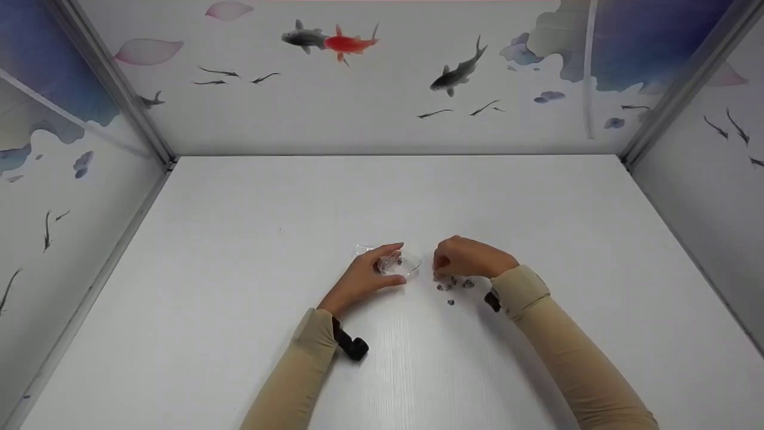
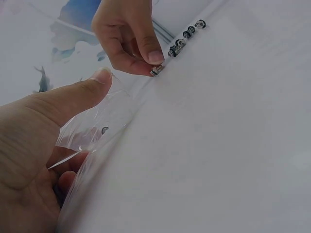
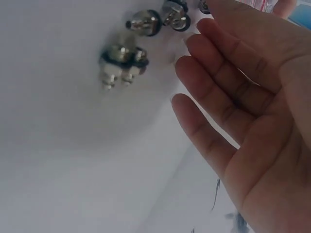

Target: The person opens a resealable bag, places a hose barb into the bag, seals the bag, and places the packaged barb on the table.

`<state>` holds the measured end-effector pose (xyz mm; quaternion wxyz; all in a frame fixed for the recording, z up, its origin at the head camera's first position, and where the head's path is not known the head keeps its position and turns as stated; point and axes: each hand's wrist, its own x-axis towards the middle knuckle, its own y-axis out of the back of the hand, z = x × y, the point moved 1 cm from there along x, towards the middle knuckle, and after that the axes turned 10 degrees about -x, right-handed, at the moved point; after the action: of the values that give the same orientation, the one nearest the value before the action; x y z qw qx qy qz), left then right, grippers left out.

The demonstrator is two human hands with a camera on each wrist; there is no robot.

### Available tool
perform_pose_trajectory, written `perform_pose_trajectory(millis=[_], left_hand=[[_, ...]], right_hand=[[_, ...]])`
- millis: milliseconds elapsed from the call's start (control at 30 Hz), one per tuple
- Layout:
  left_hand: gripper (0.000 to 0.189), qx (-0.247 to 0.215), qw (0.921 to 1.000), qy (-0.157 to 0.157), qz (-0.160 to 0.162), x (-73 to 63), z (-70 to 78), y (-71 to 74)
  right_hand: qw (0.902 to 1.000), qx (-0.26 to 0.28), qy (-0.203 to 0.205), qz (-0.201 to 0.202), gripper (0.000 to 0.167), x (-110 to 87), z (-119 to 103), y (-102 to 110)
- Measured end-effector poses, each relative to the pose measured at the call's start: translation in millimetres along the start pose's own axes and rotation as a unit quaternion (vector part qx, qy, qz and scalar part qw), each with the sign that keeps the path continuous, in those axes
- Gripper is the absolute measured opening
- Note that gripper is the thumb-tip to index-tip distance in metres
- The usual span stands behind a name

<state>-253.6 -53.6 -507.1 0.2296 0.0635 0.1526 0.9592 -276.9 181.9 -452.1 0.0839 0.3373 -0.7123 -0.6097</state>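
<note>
Well inside table edges (image 1: 394, 159), right hand (image 1: 471, 257) pinches 1 metal piece (image 2: 156, 71).

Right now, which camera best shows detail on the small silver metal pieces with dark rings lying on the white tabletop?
Right wrist: the small silver metal pieces with dark rings appear largest there, though slightly blurred. Left wrist shows them smaller, in a slanting row; head shows only tiny specks near the right hand.
</note>
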Motion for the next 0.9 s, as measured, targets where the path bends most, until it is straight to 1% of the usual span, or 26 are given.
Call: perform_pose_trajectory(millis=[267, 467, 733, 900], left_hand=[[0.07, 0.002, 1.0, -0.001, 0.0, -0.2, 0.2, 0.3], [0.069, 0.004, 1.0, -0.002, 0.0, -0.9, 0.8, 0.4], [0.07, 0.014, 0.9999, 0.0, -0.002, 0.6, -1.6, 0.6], [0.071, 0.01, 0.9999, 0.003, -0.003, 1.3, -1.7, 0.4]], right_hand=[[1.0, 0.001, -0.003, 0.007, 0.006, 3.1, -1.2, -2.6], [1.0, -0.002, -0.006, 0.005, 0.007, 3.0, -3.2, -2.1], [0.9996, -0.009, 0.02, 0.015, 0.008, 0.3, -4.2, 1.0], [0.9999, -0.011, 0.005, 0.005, 0.009, 0.2, -4.3, 2.6]])
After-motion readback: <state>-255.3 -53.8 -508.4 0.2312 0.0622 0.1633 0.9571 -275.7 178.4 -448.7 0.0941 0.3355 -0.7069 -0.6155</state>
